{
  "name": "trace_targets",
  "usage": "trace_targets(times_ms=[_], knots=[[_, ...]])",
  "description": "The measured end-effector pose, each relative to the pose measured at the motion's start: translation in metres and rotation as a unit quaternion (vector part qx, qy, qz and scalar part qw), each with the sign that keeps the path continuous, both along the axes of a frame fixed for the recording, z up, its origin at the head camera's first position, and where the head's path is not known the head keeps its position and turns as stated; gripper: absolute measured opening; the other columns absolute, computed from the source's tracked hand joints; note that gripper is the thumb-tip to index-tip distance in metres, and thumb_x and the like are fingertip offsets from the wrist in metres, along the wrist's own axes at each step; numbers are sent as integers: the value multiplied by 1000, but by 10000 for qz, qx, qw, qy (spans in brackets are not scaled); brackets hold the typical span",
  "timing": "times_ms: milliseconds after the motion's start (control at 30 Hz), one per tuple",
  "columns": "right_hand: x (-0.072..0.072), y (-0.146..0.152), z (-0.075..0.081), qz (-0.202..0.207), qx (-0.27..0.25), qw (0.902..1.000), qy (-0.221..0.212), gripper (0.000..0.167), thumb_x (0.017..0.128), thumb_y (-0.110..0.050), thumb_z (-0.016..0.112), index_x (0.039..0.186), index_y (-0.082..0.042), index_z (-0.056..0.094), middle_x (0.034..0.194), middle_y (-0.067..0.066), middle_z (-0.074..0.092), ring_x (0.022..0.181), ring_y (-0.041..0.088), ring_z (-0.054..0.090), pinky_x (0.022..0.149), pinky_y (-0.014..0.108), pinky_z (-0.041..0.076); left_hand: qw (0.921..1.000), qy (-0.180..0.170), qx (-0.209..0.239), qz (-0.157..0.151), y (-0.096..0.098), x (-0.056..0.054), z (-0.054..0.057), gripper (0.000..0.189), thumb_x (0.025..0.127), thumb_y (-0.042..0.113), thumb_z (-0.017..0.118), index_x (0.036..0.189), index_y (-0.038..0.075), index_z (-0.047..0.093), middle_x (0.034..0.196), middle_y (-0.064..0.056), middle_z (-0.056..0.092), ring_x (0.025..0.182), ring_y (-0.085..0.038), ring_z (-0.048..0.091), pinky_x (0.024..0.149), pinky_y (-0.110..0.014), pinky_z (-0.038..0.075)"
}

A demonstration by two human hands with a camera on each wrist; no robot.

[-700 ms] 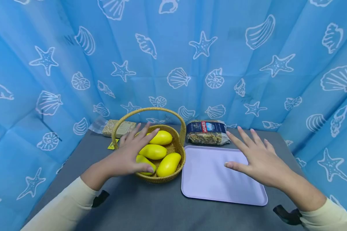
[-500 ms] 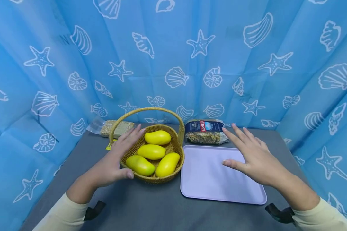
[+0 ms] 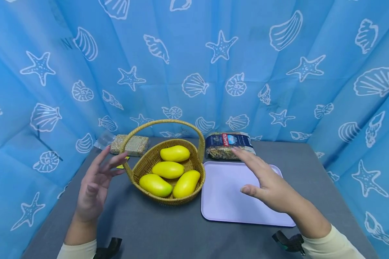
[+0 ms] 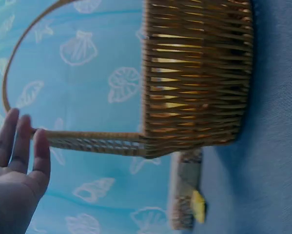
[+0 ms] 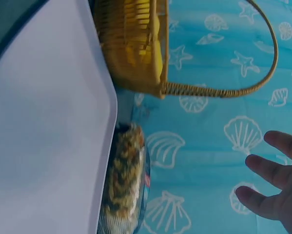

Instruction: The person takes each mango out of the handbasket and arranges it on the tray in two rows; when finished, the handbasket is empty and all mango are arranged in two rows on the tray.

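A woven wicker basket [image 3: 139,181] with a tall arched handle stands on the grey table, holding several yellow mangoes [image 3: 168,169]. My left hand [image 3: 94,190] is raised just left of the basket, its fingers loosely bent near the foot of the handle and holding nothing. In the left wrist view the fingertips [image 4: 40,139] overlap the handle. Over the right part of a lilac tray [image 3: 223,201], my right hand [image 3: 275,187] hovers palm inward, fingers extended and thumb apart, with nothing in it.
Behind the tray lies a bag of pasta [image 3: 228,145] with a dark blue label. A clear pack of grain [image 3: 131,144] sits behind the basket at left, with a small yellow tag [image 3: 123,163] near it. A blue shell-patterned curtain [image 3: 194,64] encloses the table.
My left hand has moved left, off the basket's front, and turned so its palm faces inward. The right hand has shifted slightly left. Basket, mangoes and tray stay in place.
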State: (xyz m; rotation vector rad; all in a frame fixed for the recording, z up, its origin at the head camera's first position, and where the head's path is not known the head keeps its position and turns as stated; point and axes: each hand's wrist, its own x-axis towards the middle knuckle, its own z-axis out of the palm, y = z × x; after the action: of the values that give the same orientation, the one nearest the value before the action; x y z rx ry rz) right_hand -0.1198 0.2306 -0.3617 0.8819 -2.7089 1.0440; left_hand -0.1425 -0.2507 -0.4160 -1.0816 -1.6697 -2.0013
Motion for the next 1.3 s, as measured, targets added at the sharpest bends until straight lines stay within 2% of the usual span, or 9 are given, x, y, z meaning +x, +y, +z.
trace_targets(times_ms=[167, 333, 467, 633, 733, 833, 1033, 1133, 1300], knots=[[-2, -14, -6, 256, -277, 9992, -155, 83, 107, -69, 52, 175, -28, 28, 177, 3, 29, 158, 43, 28, 106, 87, 28, 9932, -535, 895, 508, -2, -5, -17, 69, 116, 39, 39, 167, -6, 30, 148, -31, 57, 133, -39, 52, 103, -39, 45], [-5, -31, -11, 508, -474, 9967, -414, 84, 106, -73, 49, 175, -29, 28, 176, -1, 28, 158, 37, 29, 109, 84, 30, 9712, -1695, 1316, 1032, -4, -18, -38, 77, 112, 56, 45, 168, 4, 38, 150, -25, 56, 135, -36, 48, 102, -40, 45], [-7, -46, -16, 761, -616, 9931, -646, 82, 106, -72, 50, 175, -32, 28, 176, -5, 27, 160, 32, 27, 112, 80, 29, 9586, -2409, 1195, 932, -2, -30, -62, 81, 110, 66, 42, 170, 12, 37, 159, -26, 49, 144, -40, 43, 108, -46, 40], [-11, -64, -22, 1020, -788, 9877, -887, 80, 107, -70, 52, 174, -32, 30, 176, -6, 29, 160, 29, 26, 116, 77, 27, 9473, -2981, 1122, 330, 5, -38, -86, 89, 107, 74, 42, 174, 18, 26, 172, -28, 29, 157, -40, 28, 123, -47, 22], [-13, -75, -26, 1180, -866, 9842, -998, 79, 107, -69, 52, 174, -34, 29, 175, -9, 29, 160, 26, 27, 118, 74, 26, 9436, -3122, 1099, 54, 9, -41, -96, 93, 106, 73, 50, 175, 18, 22, 177, -26, 16, 161, -35, 21, 128, -47, 9], [-17, -85, -31, 1295, -927, 9810, -1107, 79, 107, -70, 52, 174, -35, 29, 175, -10, 30, 160, 24, 27, 119, 71, 26, 9459, -3132, 846, -98, 11, -44, -103, 91, 106, 68, 56, 176, 19, 23, 180, -19, 6, 162, -31, 16, 128, -41, 9], [-28, -106, -40, 1330, -1090, 9746, -1436, 83, 104, -70, 57, 173, -30, 32, 172, -8, 34, 157, 19, 31, 121, 63, 30, 9541, -2983, 89, -260, 9, -46, -111, 76, 112, 31, 67, 175, 17, 26, 176, -16, 18, 157, -30, 26, 120, -29, 30], [-33, -119, -44, 1318, -1095, 9738, -1493, 82, 104, -67, 62, 172, -31, 35, 171, -10, 36, 155, 15, 33, 122, 59, 31, 9530, -2999, -15, -425, 7, -47, -112, 87, 105, 7, 74, 175, 15, 22, 174, -20, 20, 153, -36, 31, 113, -30, 43], [-44, -146, -50, 1362, -996, 9739, -1520, 78, 105, -52, 71, 171, -28, 38, 168, -13, 40, 152, 17, 42, 122, 53, 35, 9496, -3097, -152, -465, 5, -46, -112, 100, 99, -2, 79, 175, 17, 17, 174, -23, 17, 153, -43, 29, 109, -33, 48]])
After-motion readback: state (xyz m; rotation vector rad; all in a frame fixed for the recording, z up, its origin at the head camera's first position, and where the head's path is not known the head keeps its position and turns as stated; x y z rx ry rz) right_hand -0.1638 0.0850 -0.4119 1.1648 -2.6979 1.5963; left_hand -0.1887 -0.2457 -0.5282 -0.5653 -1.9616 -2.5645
